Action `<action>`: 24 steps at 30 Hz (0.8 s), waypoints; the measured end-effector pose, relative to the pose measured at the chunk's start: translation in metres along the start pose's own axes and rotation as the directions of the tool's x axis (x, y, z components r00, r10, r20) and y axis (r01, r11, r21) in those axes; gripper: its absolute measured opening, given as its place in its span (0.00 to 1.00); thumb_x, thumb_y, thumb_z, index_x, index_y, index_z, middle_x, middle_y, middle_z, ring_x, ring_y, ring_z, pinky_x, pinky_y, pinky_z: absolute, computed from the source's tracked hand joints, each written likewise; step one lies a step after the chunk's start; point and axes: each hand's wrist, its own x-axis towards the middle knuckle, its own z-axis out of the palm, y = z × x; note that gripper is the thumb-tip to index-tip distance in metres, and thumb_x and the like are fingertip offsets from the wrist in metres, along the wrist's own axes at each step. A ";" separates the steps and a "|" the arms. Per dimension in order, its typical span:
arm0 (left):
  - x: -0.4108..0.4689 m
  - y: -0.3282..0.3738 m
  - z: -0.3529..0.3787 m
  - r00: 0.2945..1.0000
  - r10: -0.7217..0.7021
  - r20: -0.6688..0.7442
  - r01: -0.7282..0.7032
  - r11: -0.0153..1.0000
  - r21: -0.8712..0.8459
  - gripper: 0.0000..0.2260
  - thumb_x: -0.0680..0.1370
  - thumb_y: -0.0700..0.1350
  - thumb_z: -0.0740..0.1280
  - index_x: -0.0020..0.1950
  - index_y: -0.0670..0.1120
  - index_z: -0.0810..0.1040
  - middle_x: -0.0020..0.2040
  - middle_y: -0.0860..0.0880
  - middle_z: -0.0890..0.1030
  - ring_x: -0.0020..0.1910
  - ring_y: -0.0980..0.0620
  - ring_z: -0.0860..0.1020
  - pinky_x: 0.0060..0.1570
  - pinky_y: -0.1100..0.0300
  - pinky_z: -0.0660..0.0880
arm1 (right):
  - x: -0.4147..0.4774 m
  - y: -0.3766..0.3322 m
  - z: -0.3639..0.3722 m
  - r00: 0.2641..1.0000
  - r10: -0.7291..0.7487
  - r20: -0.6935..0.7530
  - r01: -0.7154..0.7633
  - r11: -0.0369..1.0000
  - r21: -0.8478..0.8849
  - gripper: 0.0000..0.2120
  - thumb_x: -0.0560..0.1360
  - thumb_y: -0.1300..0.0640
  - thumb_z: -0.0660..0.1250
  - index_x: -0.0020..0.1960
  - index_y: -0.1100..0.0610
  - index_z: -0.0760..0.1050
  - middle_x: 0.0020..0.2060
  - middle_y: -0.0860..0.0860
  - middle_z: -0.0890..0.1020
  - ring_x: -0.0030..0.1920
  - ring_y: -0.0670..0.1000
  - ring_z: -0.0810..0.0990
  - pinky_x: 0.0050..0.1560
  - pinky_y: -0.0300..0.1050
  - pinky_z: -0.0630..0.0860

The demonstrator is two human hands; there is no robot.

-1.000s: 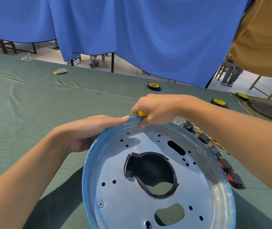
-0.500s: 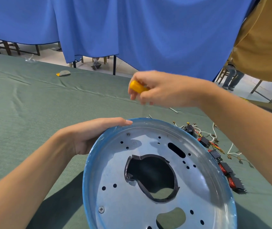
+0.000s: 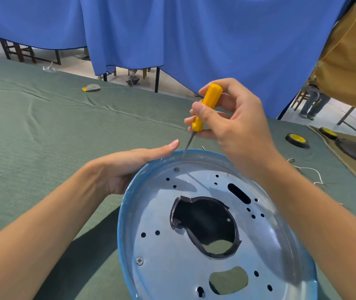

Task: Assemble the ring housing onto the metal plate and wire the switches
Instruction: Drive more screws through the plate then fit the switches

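The right hand's fingers (image 3: 198, 109) are curled round the yellow handle of a screwdriver (image 3: 210, 100), thumb and fingertips pinching it, blade pointing down. Its tip hangs at the far edge of the metal plate (image 3: 172, 267), just beside a seated screw (image 3: 176, 169). Whether it touches anything I can't tell. The left hand's fingers (image 3: 164, 149) lie straight and flat against the far-left rim of the blue ring housing (image 3: 125, 213), steadying it without gripping.

The housing sits round the plate, the plate lying inside it like the floor of a shallow dish, all tilted up off the desk (image 3: 43, 137) on the near side. A second screw (image 3: 139, 260) is in at the plate's near-left edge. Several small holes across the plate look empty, so I'd judge the fastening only partly done. No wiring runs to the plate, so that step looks untouched.

A black-lined cut-out (image 3: 194, 198) gapes at the plate's centre. Right of the plate, past the right forearm, a white wire (image 3: 309, 169) trails on the desk. I see no switches, and the arm may hide them. Further right of the plate lies a yellow-hubbed wheel (image 3: 297, 140). Beyond the plate hangs a blue curtain (image 3: 216, 40). Nothing blocks the screwdriver's way down, though the housing's raised wall crowds the edge screws.
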 end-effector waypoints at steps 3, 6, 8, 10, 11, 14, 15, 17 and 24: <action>0.000 0.000 0.001 1.000 0.023 -0.016 -0.023 1.000 -0.007 0.26 0.71 0.65 0.69 0.55 0.45 0.85 0.55 0.42 0.84 0.48 0.45 0.84 0.44 0.55 0.81 | -0.002 0.003 -0.001 1.000 0.008 0.010 -0.008 1.000 -0.008 0.08 0.77 0.62 0.68 0.54 0.61 0.73 0.44 0.58 0.82 0.40 0.52 0.86 0.40 0.51 0.84; 0.001 0.001 0.001 0.999 0.017 -0.042 -0.017 1.000 0.000 0.28 0.70 0.64 0.69 0.58 0.44 0.84 0.58 0.40 0.83 0.50 0.44 0.83 0.47 0.52 0.81 | -0.003 0.004 0.000 1.000 0.000 0.025 0.000 1.000 0.000 0.08 0.77 0.62 0.68 0.55 0.61 0.73 0.44 0.58 0.82 0.40 0.52 0.86 0.40 0.50 0.84; 0.001 0.001 0.001 0.999 0.010 -0.052 -0.009 1.000 0.009 0.29 0.69 0.65 0.69 0.60 0.44 0.83 0.60 0.40 0.82 0.53 0.43 0.82 0.52 0.50 0.80 | -0.003 0.003 0.001 0.999 -0.009 0.040 0.009 1.000 0.004 0.08 0.77 0.62 0.68 0.55 0.62 0.73 0.44 0.58 0.82 0.40 0.53 0.86 0.40 0.49 0.84; 0.002 0.001 0.001 0.998 0.008 -0.060 -0.007 1.000 0.021 0.30 0.68 0.65 0.70 0.60 0.44 0.83 0.60 0.40 0.82 0.54 0.42 0.81 0.55 0.49 0.78 | -0.002 0.002 0.003 0.998 -0.014 0.053 0.014 1.000 0.008 0.08 0.77 0.63 0.68 0.55 0.61 0.73 0.44 0.58 0.82 0.40 0.53 0.86 0.40 0.49 0.84; 0.002 0.001 0.001 0.998 0.008 -0.060 -0.007 1.000 0.020 0.30 0.67 0.65 0.71 0.59 0.45 0.83 0.60 0.40 0.82 0.54 0.43 0.81 0.55 0.49 0.78 | -0.002 0.001 0.004 0.998 -0.016 0.058 0.015 1.000 0.006 0.08 0.77 0.63 0.68 0.55 0.61 0.72 0.44 0.59 0.82 0.40 0.53 0.86 0.40 0.49 0.84; 0.001 0.001 0.001 0.999 0.020 -0.046 -0.020 1.000 0.006 0.29 0.66 0.65 0.72 0.57 0.45 0.84 0.58 0.40 0.83 0.50 0.44 0.83 0.49 0.52 0.81 | -0.002 0.001 0.006 0.997 -0.016 0.069 0.017 1.000 -0.016 0.09 0.77 0.63 0.68 0.55 0.62 0.72 0.45 0.59 0.81 0.40 0.53 0.86 0.40 0.50 0.84; 0.001 0.001 0.001 0.999 0.021 -0.047 -0.020 1.000 0.008 0.30 0.66 0.65 0.72 0.57 0.44 0.84 0.58 0.40 0.83 0.49 0.44 0.83 0.47 0.53 0.81 | -0.002 0.001 0.006 0.997 -0.012 0.070 0.013 1.000 -0.021 0.09 0.77 0.63 0.68 0.55 0.62 0.72 0.45 0.59 0.81 0.40 0.52 0.86 0.40 0.50 0.84; 0.002 0.001 0.001 0.998 0.012 -0.058 -0.011 1.000 0.012 0.31 0.66 0.65 0.71 0.58 0.44 0.83 0.59 0.39 0.83 0.51 0.44 0.83 0.49 0.52 0.82 | -0.003 0.002 0.006 0.998 0.000 0.065 0.002 1.000 -0.023 0.09 0.77 0.63 0.68 0.55 0.62 0.72 0.45 0.59 0.81 0.40 0.53 0.86 0.40 0.51 0.84; 0.003 0.001 0.002 0.998 0.017 -0.065 -0.017 1.000 0.011 0.31 0.68 0.64 0.71 0.61 0.43 0.82 0.60 0.39 0.82 0.50 0.44 0.82 0.48 0.54 0.81 | -0.005 0.002 0.003 0.997 0.001 0.083 0.003 0.999 -0.047 0.07 0.77 0.63 0.67 0.54 0.60 0.71 0.44 0.58 0.81 0.41 0.52 0.86 0.41 0.50 0.84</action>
